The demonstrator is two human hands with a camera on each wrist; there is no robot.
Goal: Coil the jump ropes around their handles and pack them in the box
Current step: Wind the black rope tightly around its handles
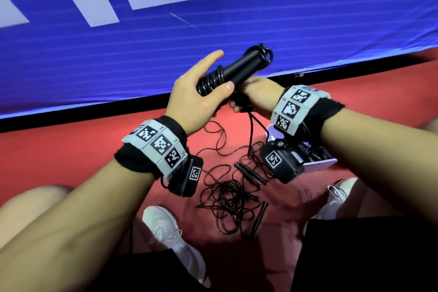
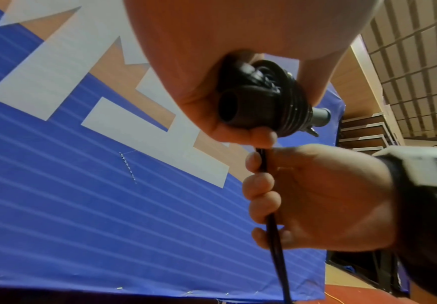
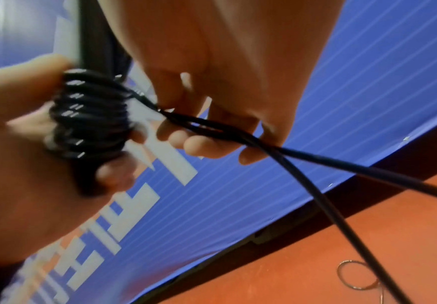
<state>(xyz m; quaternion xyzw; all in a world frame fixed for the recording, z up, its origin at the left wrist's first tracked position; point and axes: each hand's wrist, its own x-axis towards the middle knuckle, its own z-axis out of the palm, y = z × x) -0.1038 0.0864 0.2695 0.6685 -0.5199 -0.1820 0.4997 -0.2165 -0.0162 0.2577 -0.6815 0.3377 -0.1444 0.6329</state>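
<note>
Head view: left hand (image 1: 192, 99) gripping black handles (image 1: 239, 69) half wound with rope, index finger straight; right hand (image 1: 254, 96) closed on the loose cord below; tangled ropes (image 1: 227, 194) on red floor (image 1: 83, 144), box (image 1: 320, 163) under right wrist.

Left wrist view: coils (image 2: 290, 115) by thumb, right fingers (image 2: 261, 195) curled round cord.

Right wrist view: cord (image 3: 303, 162) pinched in fingertips.

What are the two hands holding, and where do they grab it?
The left hand grips the jump rope handles at their rope-wrapped lower end. The right hand pinches the loose rope just below the coil.
</note>
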